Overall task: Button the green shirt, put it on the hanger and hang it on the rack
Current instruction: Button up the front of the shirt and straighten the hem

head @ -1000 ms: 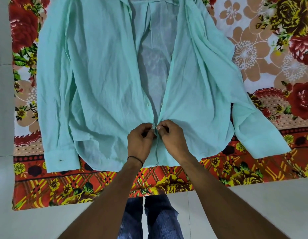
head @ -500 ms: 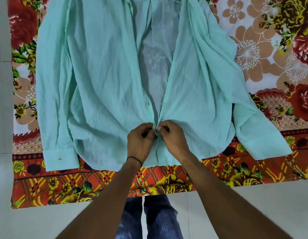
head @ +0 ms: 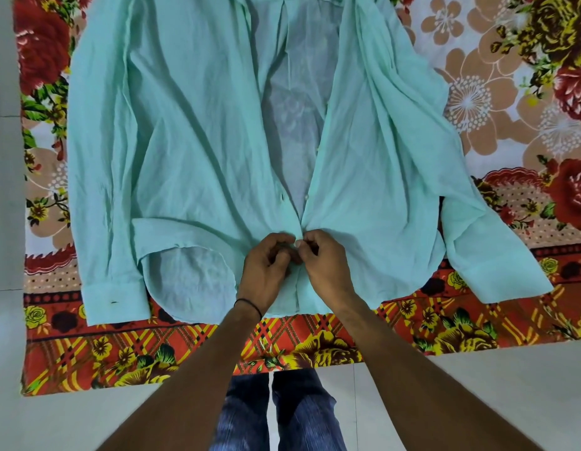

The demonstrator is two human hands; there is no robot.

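Observation:
The green shirt (head: 191,131) lies face up on a floral sheet, its front open in a long V with the sleeves spread to both sides. My left hand (head: 266,271) pinches the left front edge low on the placket. My right hand (head: 328,265) pinches the right front edge against it, fingertips of both hands meeting at one point. Small white buttons (head: 307,197) show on the right edge above my hands. The left bottom flap is folded up and shows its inside. No hanger or rack is in view.
The floral sheet (head: 477,327) covers the floor under the shirt, its near edge just beyond my feet. Pale floor tiles (head: 477,402) lie in front of it and along the left side. My jeans-clad legs (head: 282,418) stand at the bottom centre.
The left bottom flap of the shirt has been lifted and folded up. My hands stay pinched together at the same spot on the placket.

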